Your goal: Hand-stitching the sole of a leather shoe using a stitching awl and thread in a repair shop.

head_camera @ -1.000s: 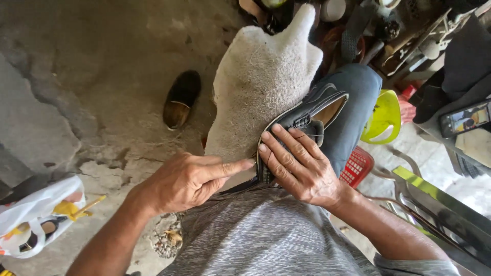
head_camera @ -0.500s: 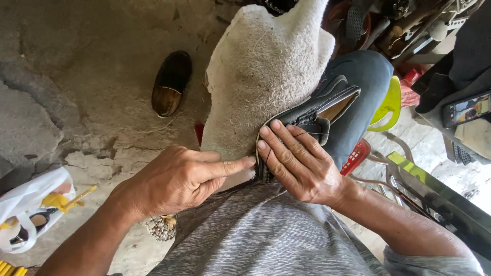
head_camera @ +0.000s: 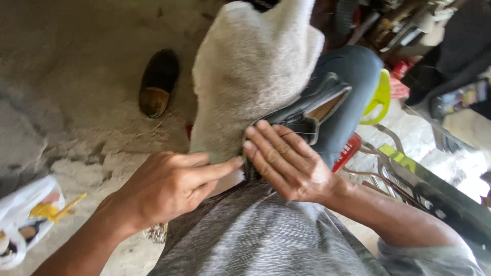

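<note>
At frame centre, a black shoe (head_camera: 312,107) is pressed flat under the right hand (head_camera: 286,163), fingers spread; the left hand (head_camera: 171,186) is pointed against a grey towel (head_camera: 250,76).

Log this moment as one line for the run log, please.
left hand: forefinger on black shoe's edge | right hand: flat on shoe | shoe on lap against grey towel | floor: brown shoe, white bag

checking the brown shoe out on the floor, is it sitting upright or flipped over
Upright. The brown shoe rests sole-down on the concrete floor, its dark opening facing up, apart from both hands.
</note>
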